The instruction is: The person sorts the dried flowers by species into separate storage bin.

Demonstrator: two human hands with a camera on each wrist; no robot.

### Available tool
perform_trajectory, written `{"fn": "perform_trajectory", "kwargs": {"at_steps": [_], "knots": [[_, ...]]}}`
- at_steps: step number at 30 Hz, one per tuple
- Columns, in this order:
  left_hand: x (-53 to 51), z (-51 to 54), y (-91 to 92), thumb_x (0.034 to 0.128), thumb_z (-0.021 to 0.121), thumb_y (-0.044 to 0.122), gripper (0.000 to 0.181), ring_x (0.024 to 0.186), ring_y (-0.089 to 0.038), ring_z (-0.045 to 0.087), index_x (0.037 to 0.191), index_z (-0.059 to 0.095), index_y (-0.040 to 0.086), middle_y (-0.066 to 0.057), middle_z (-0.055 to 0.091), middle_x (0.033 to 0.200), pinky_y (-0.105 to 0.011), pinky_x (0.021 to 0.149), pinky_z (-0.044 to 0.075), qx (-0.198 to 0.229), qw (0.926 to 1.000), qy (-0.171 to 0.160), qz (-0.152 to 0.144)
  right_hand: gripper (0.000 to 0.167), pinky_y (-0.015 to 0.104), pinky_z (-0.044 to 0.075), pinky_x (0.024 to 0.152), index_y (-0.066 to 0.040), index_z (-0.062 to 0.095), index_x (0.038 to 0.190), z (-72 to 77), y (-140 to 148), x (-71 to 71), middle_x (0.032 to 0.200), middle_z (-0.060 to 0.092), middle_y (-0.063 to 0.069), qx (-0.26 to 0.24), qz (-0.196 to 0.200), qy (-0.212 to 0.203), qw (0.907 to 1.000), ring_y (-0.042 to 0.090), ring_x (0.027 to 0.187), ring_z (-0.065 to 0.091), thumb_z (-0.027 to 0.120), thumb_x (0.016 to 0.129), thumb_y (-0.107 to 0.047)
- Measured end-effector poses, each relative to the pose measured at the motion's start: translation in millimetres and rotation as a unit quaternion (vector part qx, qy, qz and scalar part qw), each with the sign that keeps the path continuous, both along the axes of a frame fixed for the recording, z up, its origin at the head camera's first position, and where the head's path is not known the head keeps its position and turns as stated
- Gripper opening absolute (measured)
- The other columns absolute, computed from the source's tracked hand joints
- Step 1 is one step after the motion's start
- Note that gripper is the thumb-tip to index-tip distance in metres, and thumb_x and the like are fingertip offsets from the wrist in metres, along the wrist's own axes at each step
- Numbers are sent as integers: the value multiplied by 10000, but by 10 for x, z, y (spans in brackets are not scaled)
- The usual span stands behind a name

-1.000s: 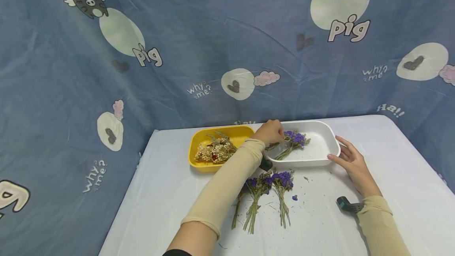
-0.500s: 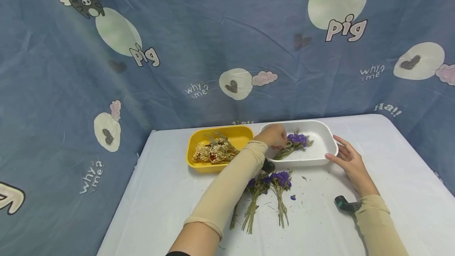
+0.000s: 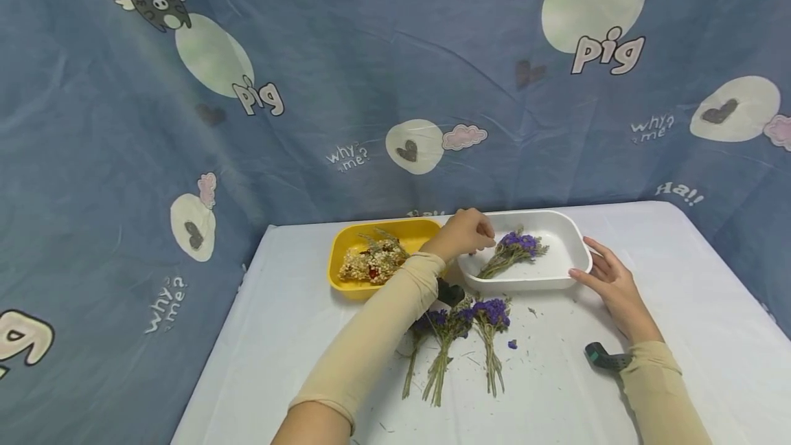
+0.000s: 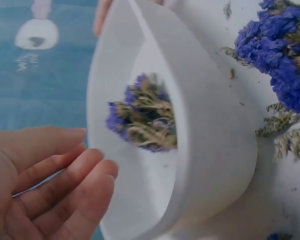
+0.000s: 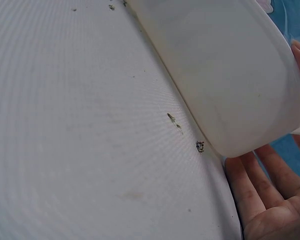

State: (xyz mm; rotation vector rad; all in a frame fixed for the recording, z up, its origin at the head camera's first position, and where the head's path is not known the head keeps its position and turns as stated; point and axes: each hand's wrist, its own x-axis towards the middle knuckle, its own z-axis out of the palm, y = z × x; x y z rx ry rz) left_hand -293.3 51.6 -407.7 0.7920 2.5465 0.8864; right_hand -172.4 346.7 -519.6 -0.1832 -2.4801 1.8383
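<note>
A blue cloth backdrop (image 3: 346, 81) printed with pigs and lettering is hanging behind a white-covered worktop (image 3: 556, 390). The left hand (image 3: 463, 233) is hovering at the left end of a white tray (image 3: 556, 253), its fingers bending loosely and gripping nothing. The right hand (image 3: 612, 287) is holding the tray's right end, thumb and fingers spreading around the corner. Inside the tray, a purple-flowered bunch (image 3: 514, 250) is lying with its stems pointing toward the left hand, apart from the fingers. Just left, a yellow tray (image 3: 358, 292) is holding cream and red dried flowers (image 3: 373, 263). Nearer the person, more purple bunches (image 3: 443, 342) are lying side by side, partly hiding behind the left sleeve (image 3: 364, 342), and a loose blossom (image 3: 512, 344) is resting beside them among scattered plant crumbs.
</note>
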Motion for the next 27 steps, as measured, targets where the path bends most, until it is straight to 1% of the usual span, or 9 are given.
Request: {"fn": "perform_trajectory", "kwargs": {"at_steps": [2,4,6,9,10,12,18,24,27], "knots": [[31,34,-95,983,716,169,117,777,-216,738,1040,777,87,-45,764,935,-326,815,625,177,9998,38,109,838,66,437,1066,-340,212,1654,-7,7,-1,1667,330,209,38,-8,26,10000,261,1538,388,720,990,-290],[66,62,-200,978,724,180,107,747,-190,733,1021,775,96,-36,764,922,-347,901,610,347,9991,130,190,832,56,435,1058,-345,217,1653,-13,15,1,1664,342,199,67,-16,45,10000,228,1531,401,718,992,-289],[118,90,-317,973,731,188,108,749,-158,713,1011,771,95,-38,760,920,-367,925,600,506,9982,197,240,832,50,433,1054,-341,209,1656,-18,22,6,1663,343,200,97,9,75,9999,217,1528,405,713,996,-288],[213,109,-500,973,730,194,105,801,-139,682,1005,765,100,-44,747,943,-321,920,585,729,9967,225,290,833,46,432,1051,-341,203,1657,-26,23,13,1668,333,201,122,18,82,9999,207,1522,413,710,998,-286],[247,104,-563,974,728,194,103,827,-137,671,1006,762,102,-44,740,959,-290,830,596,792,9962,211,301,835,48,433,1052,-339,201,1658,-29,23,14,1669,330,203,125,22,88,9999,208,1521,415,710,998,-283],[316,86,-681,972,729,195,98,862,-118,654,1005,761,109,-36,729,983,-251,794,590,895,9951,239,355,837,49,437,1049,-335,197,1659,-31,19,17,1671,321,211,135,27,100,9999,203,1518,419,708,999,-280],[536,41,-978,953,750,184,90,869,-117,667,1000,775,112,-20,747,958,-270,830,586,1018,9919,489,578,832,51,436,1053,-326,204,1659,-20,3,17,1670,323,211,121,51,151,9998,161,1505,433,708,1000,-264],[719,-8,-1190,946,755,200,124,857,-116,669,1013,779,99,-18,756,943,-285,834,587,1083,9902,497,735,832,52,426,1065,-325,203,1659,-11,-5,23,1677,305,217,89,53,165,9998,208,1532,402,707,1000,-256],[789,-33,-1276,940,761,201,130,850,-118,670,1009,782,93,-24,759,943,-274,821,587,1116,9892,505,800,832,46,427,1057,-326,206,1658,-15,-9,23,1678,308,208,66,47,165,9998,162,1515,420,708,999,-253]]}}
